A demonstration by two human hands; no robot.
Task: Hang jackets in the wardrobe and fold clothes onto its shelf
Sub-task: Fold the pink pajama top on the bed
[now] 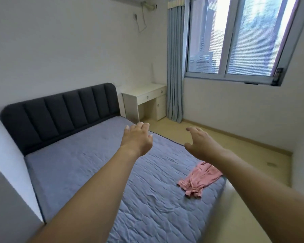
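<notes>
Grip: none; left hand (136,139) and right hand (201,144) both out in front, fingers loose and spread, holding nothing

Pink garment (200,179) lies crumpled on the bed (95,165), below and nearer than the right hand, partly hidden under that forearm, close to the bed's near corner. Neither hand touches it

Only this one piece of clothing shows on the bed. Cannot tell whether it is a jacket or a thing to fold

Beyond the hands: headboard (60,111) past the left hand, white desk (146,99) and curtain (175,67) further on, window (239,37) above the right hand

Wardrobe and its shelf not in view, so what has been hung or folded cannot be checked

Judgement: late in the task, with the pink garment left to pick up and put away
</notes>
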